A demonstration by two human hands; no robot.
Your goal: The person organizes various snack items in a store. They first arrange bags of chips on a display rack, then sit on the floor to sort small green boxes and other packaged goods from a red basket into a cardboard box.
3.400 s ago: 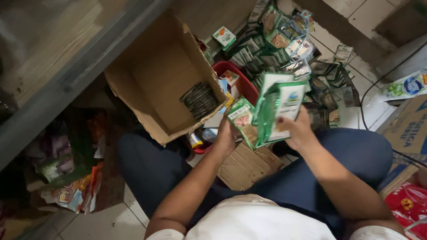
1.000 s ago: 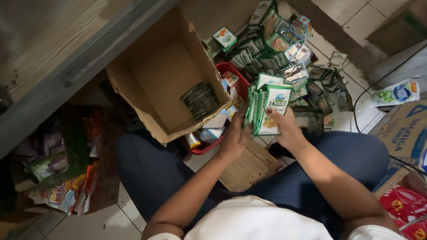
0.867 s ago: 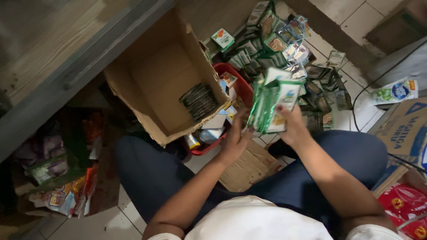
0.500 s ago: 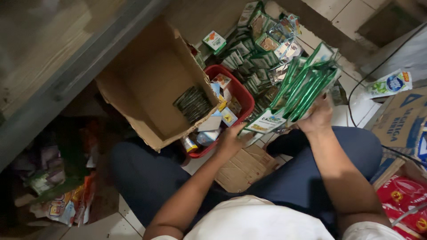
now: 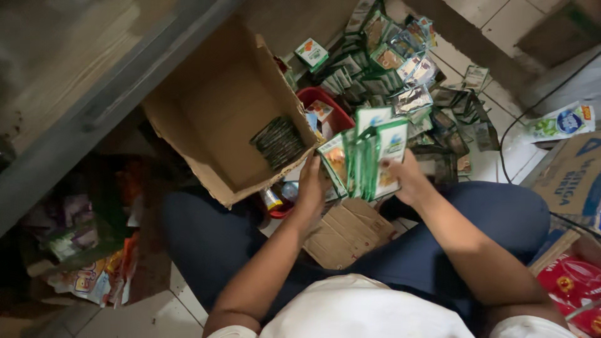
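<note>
the person sits on the tiled floor (image 5: 494, 166) with legs in dark blue trousers (image 5: 438, 244) spread apart, looking down at both hands. the open cardboard box (image 5: 219, 125) serves as the landmark here: it lies tipped on its side to the left of the hands, its mouth facing up and right, and a small dark stack of sachets (image 5: 278, 143) rests inside against its lower right wall.

just right of the box's near corner, the left hand (image 5: 311, 184) presses its fingers against the left side of a bundle of green-and-white sachets (image 5: 366, 159); its grip is closed against the bundle's edge. the right hand (image 5: 407, 178) clamps the bundle from the right, thumb across the front of the outermost sachet. the bundle stands upright and fanned slightly, held in the air between the two hands, above the lap.

behind the bundle, touching the box's right flap, sits a red plastic basket (image 5: 325, 109) with a few packets in it. farther right of the box, a loose heap of sachets (image 5: 400, 69) spreads over the floor. below the box's near corner, a flattened piece of cardboard (image 5: 347, 231) lies between the legs. well right of the box, a printed carton (image 5: 573, 178) stands at the frame edge, with a black cable (image 5: 519, 119) curving beside it.
</note>
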